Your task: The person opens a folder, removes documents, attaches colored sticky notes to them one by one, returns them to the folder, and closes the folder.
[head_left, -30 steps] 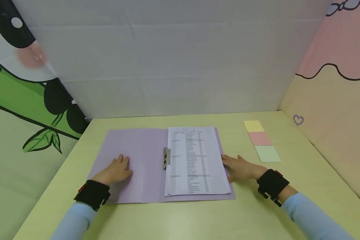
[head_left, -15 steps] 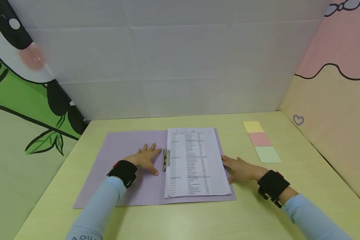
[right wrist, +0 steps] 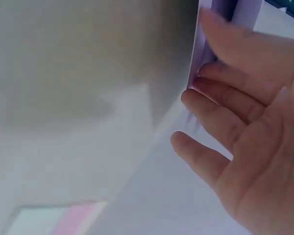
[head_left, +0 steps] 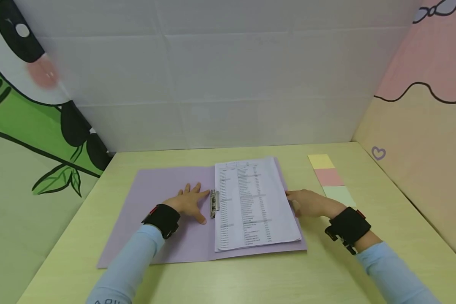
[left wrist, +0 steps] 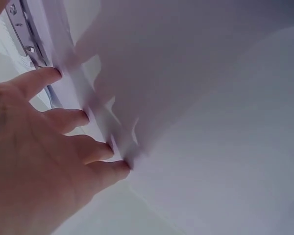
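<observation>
A lilac folder [head_left: 148, 198] lies spread open on the table. Its metal clip [head_left: 213, 204] holds a stack of printed sheets [head_left: 247, 211] on the right half. My left hand [head_left: 188, 203] rests on the left cover beside the clip, fingers spread; in the left wrist view its fingertips [left wrist: 110, 147] touch the lilac surface. At the right edge of the folder my right hand [head_left: 311, 203] grips the cover. In the right wrist view the lilac edge [right wrist: 198, 54] stands between thumb and fingers, and that side looks slightly raised.
Yellow, pink and pale green sticky notes [head_left: 328, 177] lie in a row on the table to the right, the green one partly behind the right hand. A white wall [head_left: 228, 122] closes the back, with printed side walls left and right.
My left hand has moved right across the left cover toward the clip. My right hand has curled at the right edge, and the folder's right side with the sheets has shifted and tilted slightly.
</observation>
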The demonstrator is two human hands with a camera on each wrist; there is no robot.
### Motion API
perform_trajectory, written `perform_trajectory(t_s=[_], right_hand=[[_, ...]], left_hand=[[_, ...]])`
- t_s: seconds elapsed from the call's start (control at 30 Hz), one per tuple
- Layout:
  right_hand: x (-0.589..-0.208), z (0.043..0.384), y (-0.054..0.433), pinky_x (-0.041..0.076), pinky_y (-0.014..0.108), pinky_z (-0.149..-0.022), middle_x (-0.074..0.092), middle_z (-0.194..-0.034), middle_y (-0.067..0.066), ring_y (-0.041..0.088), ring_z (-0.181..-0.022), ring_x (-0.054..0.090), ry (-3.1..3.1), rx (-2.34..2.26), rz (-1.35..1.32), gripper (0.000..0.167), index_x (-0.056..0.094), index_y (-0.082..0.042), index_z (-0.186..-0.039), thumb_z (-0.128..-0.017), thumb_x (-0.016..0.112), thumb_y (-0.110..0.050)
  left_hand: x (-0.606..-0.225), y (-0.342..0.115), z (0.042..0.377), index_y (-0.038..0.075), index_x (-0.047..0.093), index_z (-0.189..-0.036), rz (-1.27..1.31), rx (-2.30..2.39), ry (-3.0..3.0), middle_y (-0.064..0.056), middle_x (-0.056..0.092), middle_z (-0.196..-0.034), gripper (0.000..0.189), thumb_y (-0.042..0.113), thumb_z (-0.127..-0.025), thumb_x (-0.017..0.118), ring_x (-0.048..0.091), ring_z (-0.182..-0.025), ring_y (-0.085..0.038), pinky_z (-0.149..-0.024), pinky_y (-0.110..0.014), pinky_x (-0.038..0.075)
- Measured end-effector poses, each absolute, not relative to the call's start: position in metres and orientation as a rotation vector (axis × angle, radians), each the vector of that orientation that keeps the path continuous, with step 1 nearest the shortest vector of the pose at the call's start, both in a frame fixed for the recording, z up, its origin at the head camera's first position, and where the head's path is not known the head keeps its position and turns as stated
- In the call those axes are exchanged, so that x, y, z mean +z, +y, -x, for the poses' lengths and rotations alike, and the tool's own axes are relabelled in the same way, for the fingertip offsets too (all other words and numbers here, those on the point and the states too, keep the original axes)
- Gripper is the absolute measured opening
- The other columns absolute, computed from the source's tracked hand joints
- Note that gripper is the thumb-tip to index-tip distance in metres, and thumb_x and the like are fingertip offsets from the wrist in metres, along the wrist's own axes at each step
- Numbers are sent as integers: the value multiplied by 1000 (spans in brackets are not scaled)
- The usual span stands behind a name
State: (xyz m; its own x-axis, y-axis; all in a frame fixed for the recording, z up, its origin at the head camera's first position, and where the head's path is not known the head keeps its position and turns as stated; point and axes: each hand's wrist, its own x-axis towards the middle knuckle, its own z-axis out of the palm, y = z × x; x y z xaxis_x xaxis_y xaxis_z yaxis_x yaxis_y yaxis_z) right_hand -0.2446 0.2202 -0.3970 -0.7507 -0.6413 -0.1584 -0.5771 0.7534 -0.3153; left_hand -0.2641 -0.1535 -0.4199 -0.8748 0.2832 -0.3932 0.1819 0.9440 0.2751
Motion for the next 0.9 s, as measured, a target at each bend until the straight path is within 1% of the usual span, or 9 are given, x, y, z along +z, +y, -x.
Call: perform_trajectory(t_s=[0.07,0.17,0.3,0.33,0.43,0.53,0.6,0.73,0.9], right_hand=[[-386,245,221,38,50,-97,40,-137,27,42,-123,41,2735,-373,925,53,49,7,-127,-76,63,7],[-371,246,218,42,47,-94,42,-135,27,42,-122,42,2824,-356,927,49,47,10,-128,-80,57,10],[-356,245,210,44,42,-88,41,-135,28,40,-121,44,2888,-381,973,43,45,11,-128,-86,50,8],[-353,245,207,44,43,-89,40,-136,28,40,-122,43,2880,-398,974,43,44,11,-129,-86,50,7],[-349,244,198,37,46,-99,34,-142,25,39,-128,37,2830,-378,947,49,39,10,-133,-88,56,-5],[-351,244,189,28,48,-106,28,-146,23,38,-133,29,2758,-333,914,69,35,8,-136,-82,67,-20],[-356,245,184,23,47,-109,24,-148,20,36,-136,24,2710,-299,886,79,33,4,-139,-77,72,-25],[-371,246,178,19,48,-110,22,-150,18,36,-138,19,2656,-266,858,85,33,1,-140,-72,77,-25],[-388,248,177,19,47,-111,22,-151,15,34,-139,18,2630,-255,800,85,33,-1,-140,-71,78,-22]], left_hand=[[-418,-151,263,20,27,-145,-327,307,2666,-18,5,-153,100,38,-63,80,-7,-137,-46,-108,-59,1],[-417,-147,262,19,27,-145,-330,293,2670,-19,6,-153,100,40,-63,80,-5,-137,-46,-108,-60,2],[-416,-142,260,18,27,-145,-350,296,2664,-20,6,-152,101,40,-63,80,-4,-136,-47,-107,-61,3],[-416,-140,260,18,27,-145,-350,295,2664,-19,6,-152,101,41,-63,80,-5,-136,-47,-107,-61,3],[-416,-136,259,20,26,-146,-346,290,2668,-18,5,-153,102,41,-62,80,-5,-137,-46,-108,-59,3],[-415,-132,258,20,27,-145,-342,277,2677,-18,6,-153,102,42,-62,81,-4,-137,-46,-109,-59,4],[-415,-131,257,20,27,-145,-342,269,2679,-18,6,-153,102,42,-61,81,-4,-137,-47,-108,-59,5],[-414,-128,257,20,27,-145,-343,257,2681,-18,7,-153,101,42,-62,81,-3,-137,-46,-108,-59,5],[-415,-126,257,20,28,-145,-338,265,2682,-18,8,-153,101,42,-62,81,-2,-137,-46,-108,-59,6]])
